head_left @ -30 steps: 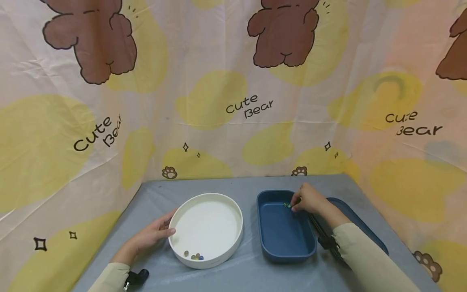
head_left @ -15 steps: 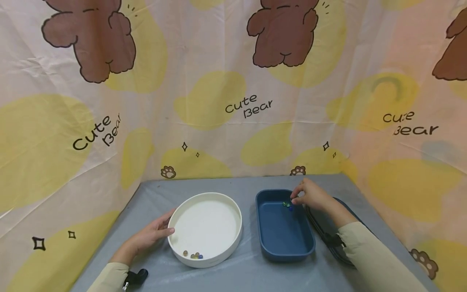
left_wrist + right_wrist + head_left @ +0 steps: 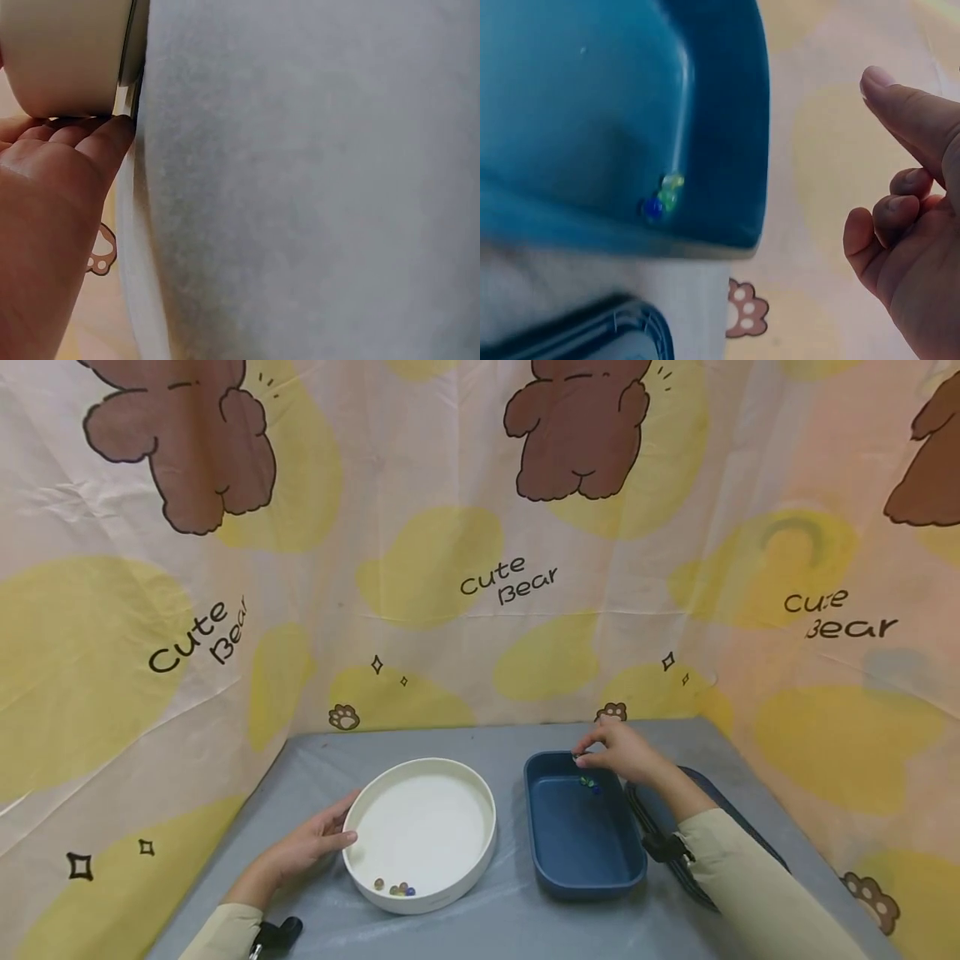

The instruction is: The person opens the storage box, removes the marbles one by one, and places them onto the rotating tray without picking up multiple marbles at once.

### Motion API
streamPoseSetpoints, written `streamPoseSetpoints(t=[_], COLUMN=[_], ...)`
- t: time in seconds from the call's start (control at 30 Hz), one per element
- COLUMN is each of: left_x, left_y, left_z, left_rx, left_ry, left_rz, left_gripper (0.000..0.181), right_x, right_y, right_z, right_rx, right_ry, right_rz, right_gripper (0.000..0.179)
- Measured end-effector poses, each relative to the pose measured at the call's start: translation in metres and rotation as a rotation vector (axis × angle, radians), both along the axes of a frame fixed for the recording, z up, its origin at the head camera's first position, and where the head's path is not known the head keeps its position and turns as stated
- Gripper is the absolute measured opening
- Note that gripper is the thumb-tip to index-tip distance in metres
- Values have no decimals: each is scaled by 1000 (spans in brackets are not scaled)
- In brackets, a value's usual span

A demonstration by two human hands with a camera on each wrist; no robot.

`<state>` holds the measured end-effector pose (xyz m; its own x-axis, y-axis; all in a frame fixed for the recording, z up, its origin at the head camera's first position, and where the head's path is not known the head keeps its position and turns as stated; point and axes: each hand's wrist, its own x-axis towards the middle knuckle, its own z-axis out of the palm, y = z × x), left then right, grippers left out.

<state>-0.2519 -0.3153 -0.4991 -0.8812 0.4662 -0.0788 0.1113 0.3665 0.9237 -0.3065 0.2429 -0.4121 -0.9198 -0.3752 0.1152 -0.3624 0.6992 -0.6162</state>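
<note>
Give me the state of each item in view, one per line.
White tray: uncovered, held
Tray marbles: loose, near side
Blue container: uncovered
Container marbles: clustered, far right corner
Lid-like blue piece: off, beside container
Left grip: holding tray's edge
Right grip: at container's far end, contents unclear

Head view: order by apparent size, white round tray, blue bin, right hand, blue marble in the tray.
1. white round tray
2. blue bin, slightly smaller, top corner partly behind the hand
3. right hand, possibly enlarged by nearness to the camera
4. blue marble, clearly smallest
</note>
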Motion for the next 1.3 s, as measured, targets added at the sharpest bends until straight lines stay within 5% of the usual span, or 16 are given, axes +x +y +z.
streamPoseSetpoints(t=[0.8,1.3], left_x=[0,-2], left_y=[-4,-6], left_z=[-3,2], left_rx=[24,1], left_ry=[-5,-31], left_rz=[16,23], left_gripper=[81,83], right_x=[-6,-9], right_y=[-79,-138], right_z=[19,14], right_rx=[-194,-152], right_ry=[-62,-136], right_rz=[128,131], right_gripper=[14,17])
